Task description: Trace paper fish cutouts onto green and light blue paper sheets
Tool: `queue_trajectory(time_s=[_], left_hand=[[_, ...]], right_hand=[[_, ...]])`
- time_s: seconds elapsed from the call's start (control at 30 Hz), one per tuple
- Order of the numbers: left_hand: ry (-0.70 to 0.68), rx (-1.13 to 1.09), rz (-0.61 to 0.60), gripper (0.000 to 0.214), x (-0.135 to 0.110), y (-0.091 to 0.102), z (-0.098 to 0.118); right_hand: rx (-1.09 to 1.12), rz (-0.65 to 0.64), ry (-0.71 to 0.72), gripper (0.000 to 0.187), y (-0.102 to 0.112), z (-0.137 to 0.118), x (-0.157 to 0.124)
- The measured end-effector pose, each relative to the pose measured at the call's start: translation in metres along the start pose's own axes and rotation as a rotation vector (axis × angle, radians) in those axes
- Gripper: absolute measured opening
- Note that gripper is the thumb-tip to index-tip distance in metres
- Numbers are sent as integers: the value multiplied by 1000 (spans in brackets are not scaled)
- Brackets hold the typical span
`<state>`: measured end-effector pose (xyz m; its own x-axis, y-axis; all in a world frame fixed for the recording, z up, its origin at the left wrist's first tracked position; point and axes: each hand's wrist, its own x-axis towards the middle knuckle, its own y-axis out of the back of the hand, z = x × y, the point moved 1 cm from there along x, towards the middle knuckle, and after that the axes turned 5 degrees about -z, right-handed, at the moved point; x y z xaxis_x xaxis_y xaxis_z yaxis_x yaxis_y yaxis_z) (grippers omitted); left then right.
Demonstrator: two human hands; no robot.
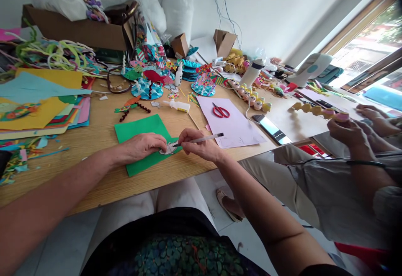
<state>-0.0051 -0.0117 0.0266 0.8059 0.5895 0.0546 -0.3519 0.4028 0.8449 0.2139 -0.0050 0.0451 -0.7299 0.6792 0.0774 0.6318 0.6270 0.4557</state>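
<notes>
My right hand (201, 144) grips a pen (210, 138), its tip at the edge of a small pale paper cutout (168, 148). That cutout lies on a green sheet of paper (143, 127) on the wooden table. My left hand (141, 147) presses the cutout against the green sheet with its fingertips, fingers bunched together. Part of the cutout is hidden under the fingers. A lilac sheet (234, 127) with faint pencil marks lies to the right, and red-handled scissors (221, 110) rest on it.
A glue bottle (179, 106) lies behind the green sheet. Colourful fish decorations (147, 89) stand farther back. Coloured papers (44, 119) and scraps (19, 158) are at left. A phone (271, 129) lies at right, beside another person's hands (350, 131) holding a yellow bumpy strip (310, 109).
</notes>
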Motion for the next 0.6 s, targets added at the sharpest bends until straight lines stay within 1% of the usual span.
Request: queue_trajectory(time_s=[0.1, 0.23, 0.4, 0.5, 0.6], left_hand=[[4, -2, 4, 27, 2, -3, -3], [10, -23, 13, 23, 3, -5, -5], [59, -48, -32, 20, 5, 0, -6], [49, -76, -70, 19, 9, 3, -9], [25, -101, -83, 20, 12, 3, -12]], right_hand=[[-64, -44, 30, 6, -7, -2, 6], [-98, -39, 36, 9, -18, -2, 8], [-124, 18, -34, 9, -30, 1, 6], [-125, 44, -41, 8, -36, 2, 7], [-133, 64, -30, 6, -41, 5, 9]])
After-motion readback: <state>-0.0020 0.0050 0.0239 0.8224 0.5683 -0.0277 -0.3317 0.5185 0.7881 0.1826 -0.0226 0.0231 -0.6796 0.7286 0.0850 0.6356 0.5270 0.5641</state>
